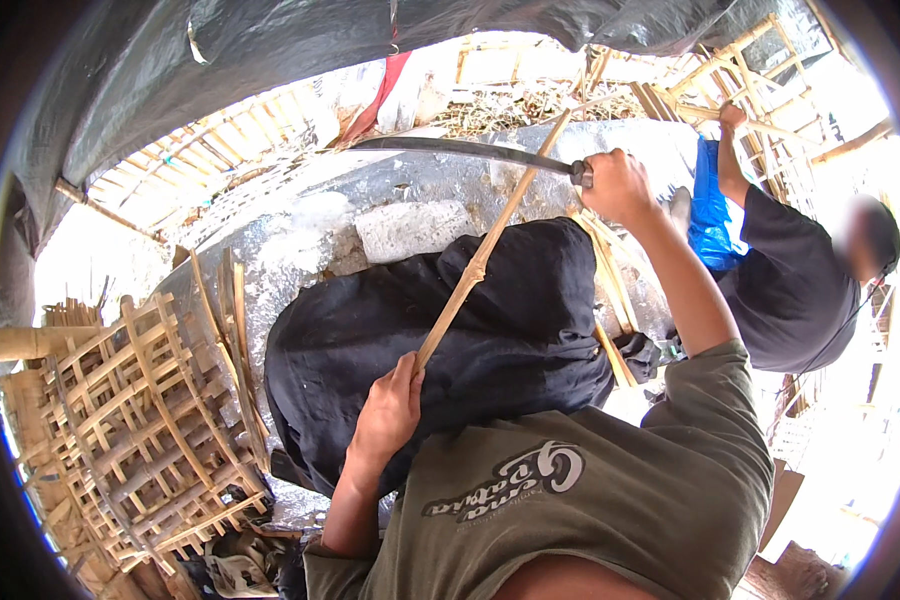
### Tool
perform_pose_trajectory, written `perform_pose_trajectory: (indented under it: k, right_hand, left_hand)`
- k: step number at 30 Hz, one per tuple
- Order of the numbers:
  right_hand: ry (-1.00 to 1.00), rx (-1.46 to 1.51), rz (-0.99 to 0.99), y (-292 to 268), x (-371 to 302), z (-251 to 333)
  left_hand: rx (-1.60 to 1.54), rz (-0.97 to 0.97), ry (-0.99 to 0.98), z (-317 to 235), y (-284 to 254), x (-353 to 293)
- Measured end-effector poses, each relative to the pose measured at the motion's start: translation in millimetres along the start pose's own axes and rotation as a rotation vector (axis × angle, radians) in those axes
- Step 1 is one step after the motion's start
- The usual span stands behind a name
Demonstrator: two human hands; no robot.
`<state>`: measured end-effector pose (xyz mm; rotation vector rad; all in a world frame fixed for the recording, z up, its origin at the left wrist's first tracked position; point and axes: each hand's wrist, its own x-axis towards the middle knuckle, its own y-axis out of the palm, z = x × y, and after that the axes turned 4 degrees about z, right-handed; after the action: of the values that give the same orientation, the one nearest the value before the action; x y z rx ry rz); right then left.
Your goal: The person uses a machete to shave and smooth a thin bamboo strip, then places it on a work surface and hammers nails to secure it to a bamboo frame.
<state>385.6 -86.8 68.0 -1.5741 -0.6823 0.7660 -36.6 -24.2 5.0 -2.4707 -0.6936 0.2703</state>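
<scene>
My left hand (386,412) is closed around the lower end of a split bamboo strip (467,278), which slants up and away to the right over my lap. In my right hand (622,187) is the dark handle of a long machete (450,150). Its blade points left and crosses the strip near the strip's far end; whether the edge touches the bamboo I cannot tell. A black cloth (370,330) covers my legs beneath both hands.
A woven bamboo lattice (140,430) leans at the left. Past my knees lies a pale stone block (415,230). More bamboo strips (610,270) rest by my right leg. At the right sits another person (785,270) in black, one hand on bamboo. Dark sheeting (270,60) hangs overhead.
</scene>
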Motion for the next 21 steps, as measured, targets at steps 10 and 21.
perform_pose_trajectory:
  k: [10,21]
  right_hand:
    - [0.185,0.012,-0.043,13,39,-87]
    - [0.189,0.805,0.008,9,32,-64]
  left_hand:
    - [-0.198,0.124,-0.067,2,-20,-14]
    - [-0.308,0.248,-0.152,24,-67,-5]
